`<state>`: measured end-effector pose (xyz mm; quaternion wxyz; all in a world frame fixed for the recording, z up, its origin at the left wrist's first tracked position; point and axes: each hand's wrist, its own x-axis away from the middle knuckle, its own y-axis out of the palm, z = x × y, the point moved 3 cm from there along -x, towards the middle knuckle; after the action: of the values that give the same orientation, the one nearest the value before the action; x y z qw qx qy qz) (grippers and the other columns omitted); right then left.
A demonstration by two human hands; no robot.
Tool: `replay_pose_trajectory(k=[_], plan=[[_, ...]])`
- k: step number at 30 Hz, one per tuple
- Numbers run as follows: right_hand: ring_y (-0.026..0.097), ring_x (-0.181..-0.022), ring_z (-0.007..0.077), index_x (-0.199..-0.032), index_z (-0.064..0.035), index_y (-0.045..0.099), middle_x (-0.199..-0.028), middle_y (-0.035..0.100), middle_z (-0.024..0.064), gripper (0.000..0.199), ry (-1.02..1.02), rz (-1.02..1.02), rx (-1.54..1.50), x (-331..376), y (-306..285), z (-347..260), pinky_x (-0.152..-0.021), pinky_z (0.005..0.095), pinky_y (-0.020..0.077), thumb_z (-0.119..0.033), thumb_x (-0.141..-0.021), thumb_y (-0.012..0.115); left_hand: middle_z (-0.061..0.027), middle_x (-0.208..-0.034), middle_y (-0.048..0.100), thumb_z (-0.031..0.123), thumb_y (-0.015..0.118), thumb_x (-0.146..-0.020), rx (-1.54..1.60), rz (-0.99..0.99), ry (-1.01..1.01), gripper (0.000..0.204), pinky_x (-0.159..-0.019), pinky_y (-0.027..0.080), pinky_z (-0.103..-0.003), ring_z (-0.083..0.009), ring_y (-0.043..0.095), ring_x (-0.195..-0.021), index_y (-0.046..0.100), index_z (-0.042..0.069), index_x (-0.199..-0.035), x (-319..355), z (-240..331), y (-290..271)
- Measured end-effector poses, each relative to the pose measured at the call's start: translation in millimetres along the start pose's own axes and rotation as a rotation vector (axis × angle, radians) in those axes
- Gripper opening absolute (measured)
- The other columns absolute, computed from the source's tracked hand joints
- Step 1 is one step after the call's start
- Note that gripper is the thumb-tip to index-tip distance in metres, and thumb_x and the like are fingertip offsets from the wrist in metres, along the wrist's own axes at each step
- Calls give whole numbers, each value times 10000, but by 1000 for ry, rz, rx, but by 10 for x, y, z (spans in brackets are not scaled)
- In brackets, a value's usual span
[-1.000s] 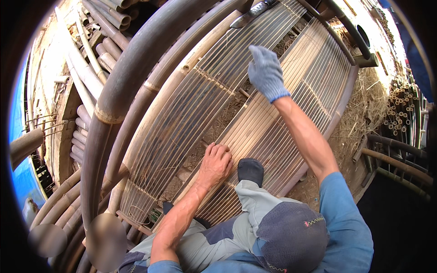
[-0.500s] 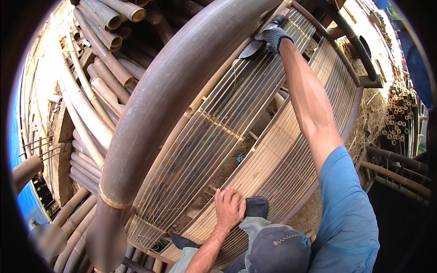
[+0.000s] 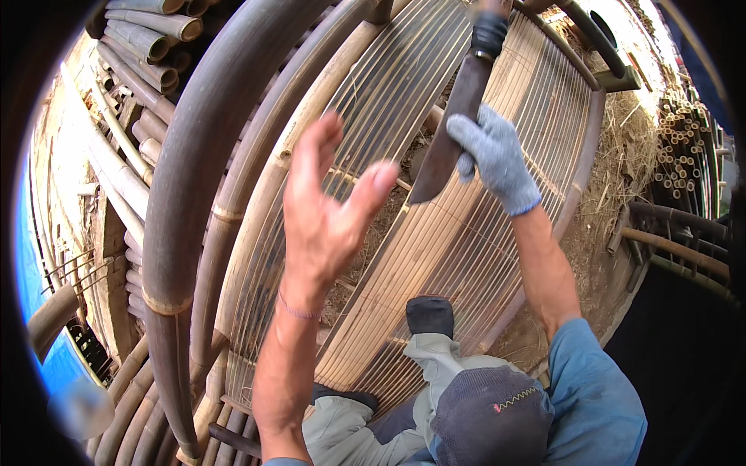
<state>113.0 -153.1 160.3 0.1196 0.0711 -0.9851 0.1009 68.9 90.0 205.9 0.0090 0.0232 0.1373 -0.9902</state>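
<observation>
Knife (image 3: 466,93) drawn closer in right grip (image 3: 497,161); left grip (image 3: 322,221) off slats (image 3: 404,279).

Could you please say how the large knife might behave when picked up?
The large knife is probably stiff: its broad blade shows no sag. That long, wide blade may make it tip-heavy, and its flatness should resist rolling.

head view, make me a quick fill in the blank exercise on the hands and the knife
1. The right hand wears a pale blue ____.
2. The knife is held by its blade, not by its ____.
3. The bare hand, thumb held apart from its fingers, is the person's ____ one.

Missing words: glove; handle; left
</observation>
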Motion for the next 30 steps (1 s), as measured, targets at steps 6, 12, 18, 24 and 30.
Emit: replay_pose_trajectory(k=[6,12,18,24,30], plan=[[616,-590,239,-897,-45,607,-718,586,102,269,-463,152,555,946,638,72,-557,371,520,-303,-964,651,-114,-870,647,334,746,-868,214,-94,15,436,-712,516,-331,-171,620,-794,598,-20,-1073,-571,868,653],[663,-668,307,-952,-39,661,-757,636,135,238,-272,-24,882,1003,596,465,-617,419,548,-274,-954,624,-27,-668,590,178,691,-831,405,54,55,190,-576,470,-302,-98,534,-604,596,14,-843,-386,894,659],[669,-678,367,-919,-11,659,-727,654,192,230,-214,-123,1042,938,761,562,-631,459,558,-216,-964,566,-24,-607,566,169,697,-810,461,99,120,177,-568,473,-309,-92,518,-575,615,12,-812,-226,646,480],[684,-733,373,-917,-27,665,-780,678,191,230,-144,-113,1097,924,889,684,-653,469,561,-230,-961,565,-16,-611,581,169,702,-822,522,157,76,192,-534,459,-308,-90,529,-559,617,-2,-799,-148,360,281],[684,-724,372,-915,-34,669,-781,683,185,221,-100,-106,1166,896,1020,605,-672,475,559,-237,-950,589,-2,-580,549,135,683,-806,557,280,248,181,-499,425,-310,-81,504,-534,589,1,-730,-123,228,22]])
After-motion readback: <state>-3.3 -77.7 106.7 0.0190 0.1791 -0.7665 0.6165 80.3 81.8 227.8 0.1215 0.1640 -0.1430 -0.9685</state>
